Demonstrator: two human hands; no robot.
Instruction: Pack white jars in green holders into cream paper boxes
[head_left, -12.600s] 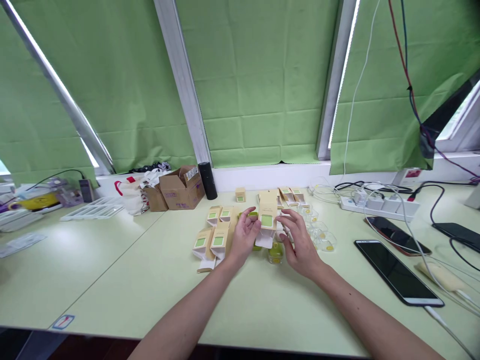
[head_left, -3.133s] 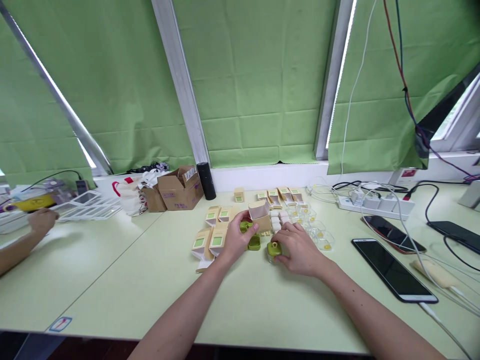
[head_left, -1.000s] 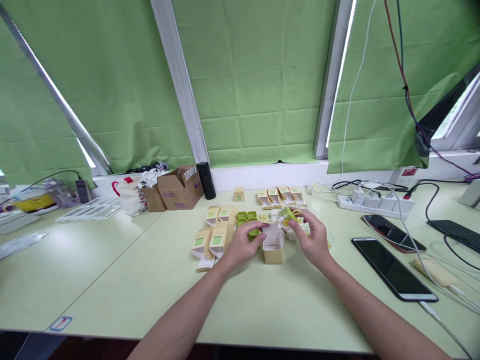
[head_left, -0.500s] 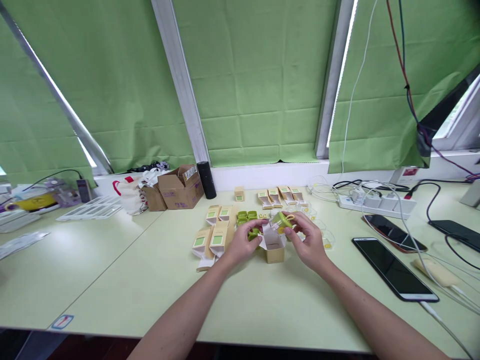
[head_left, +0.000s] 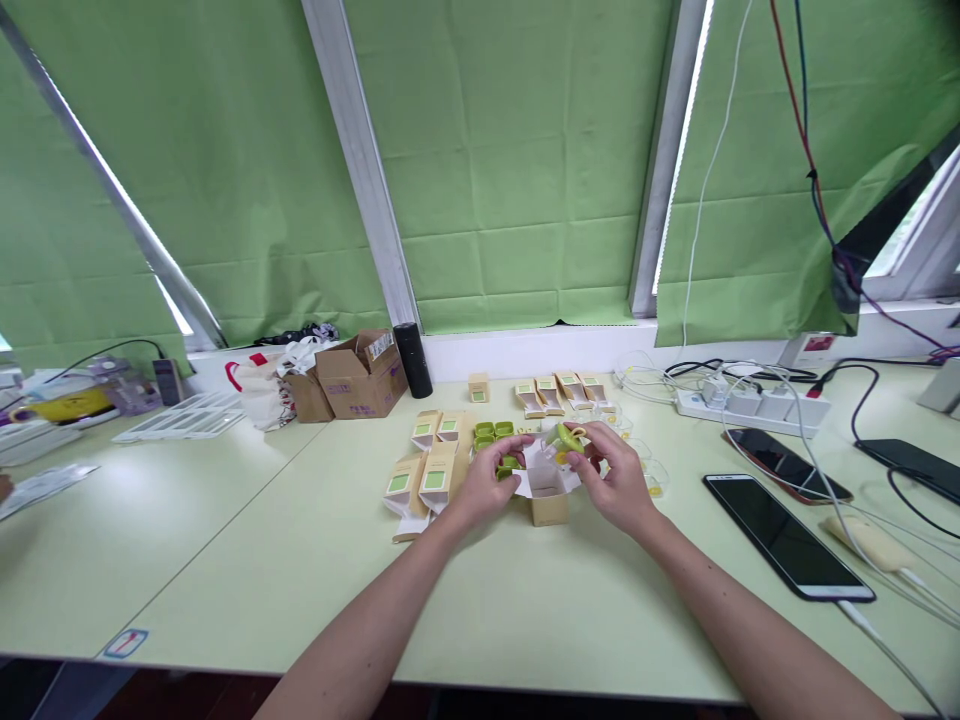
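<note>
Pinched between thumb and fingers of the right hand (head_left: 619, 480): a small green-lidded container (head_left: 568, 440), tilted, yellow loop toward the hand, just above the open mouth of a small kraft box (head_left: 550, 511). At that box's left side, by a raised white flap, the left hand (head_left: 486, 488), fingers curved, thumb apart from them; hard to tell whether pinching the flap or only touching it. Tight on the left: a cluster of kraft boxes (head_left: 442, 468) just beside the left hand. Near its fingertips, green tubs (head_left: 504, 429); toward the wall, a row of four boxes (head_left: 568, 393). Beyond the right hand, clear cups (head_left: 654, 475), partly hidden; farther right, well apart from the box, a white-edged phone (head_left: 791, 535). Most room for moving between the forearms, from the box down to the front edge (head_left: 225, 667) of the table (head_left: 300, 560); another broad stretch leftward, across the seam (head_left: 217, 536).
</note>
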